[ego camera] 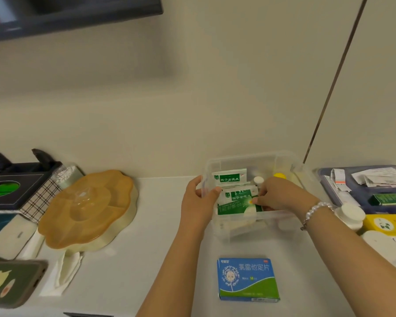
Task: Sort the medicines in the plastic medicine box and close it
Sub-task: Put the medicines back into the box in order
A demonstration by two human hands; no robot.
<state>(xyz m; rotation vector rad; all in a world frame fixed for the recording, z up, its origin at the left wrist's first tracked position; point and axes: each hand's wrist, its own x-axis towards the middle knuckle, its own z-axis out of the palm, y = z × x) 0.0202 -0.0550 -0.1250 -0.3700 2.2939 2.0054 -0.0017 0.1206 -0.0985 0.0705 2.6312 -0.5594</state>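
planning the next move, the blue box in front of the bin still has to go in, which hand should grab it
Probably the right hand: it is only arranging green sachets, while the left hand steadies the clear bin; the blue box lies between both forearms.

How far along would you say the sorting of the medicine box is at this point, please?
Partly done. Several green sachets and a small white bottle already sit in the clear box. In hand: the left hand steadies the box's wall while the right hand arranges sachets inside. Left: the blue packet in front of the box, the white bottle and yellow packet to the right, and closing the box; no lid is on it.
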